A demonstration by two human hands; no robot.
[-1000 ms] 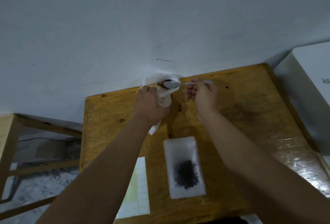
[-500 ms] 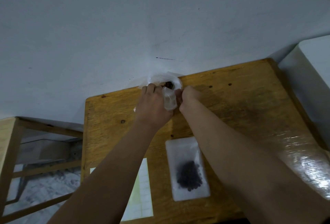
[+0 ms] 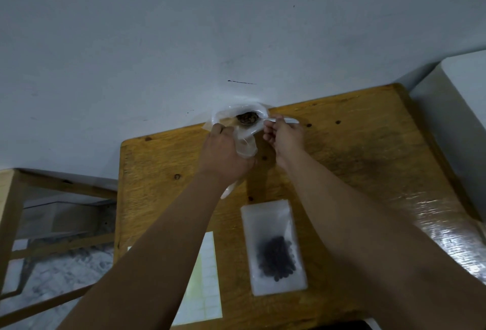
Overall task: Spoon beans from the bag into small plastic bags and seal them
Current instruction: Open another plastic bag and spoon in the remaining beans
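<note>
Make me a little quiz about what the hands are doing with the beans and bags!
1. True or false: the right hand holds a white spoon by its handle.
2. Pick one: the filled small bag lies A) flat on the table, nearer the person than both hands; B) on the floor; C) in the right hand.
3. Fill in the gap: the left hand grips a clear plastic ___.

Key: 1 true. 2 A. 3 bag; it is the clear plastic bag that sticks out beside the thumb.
</note>
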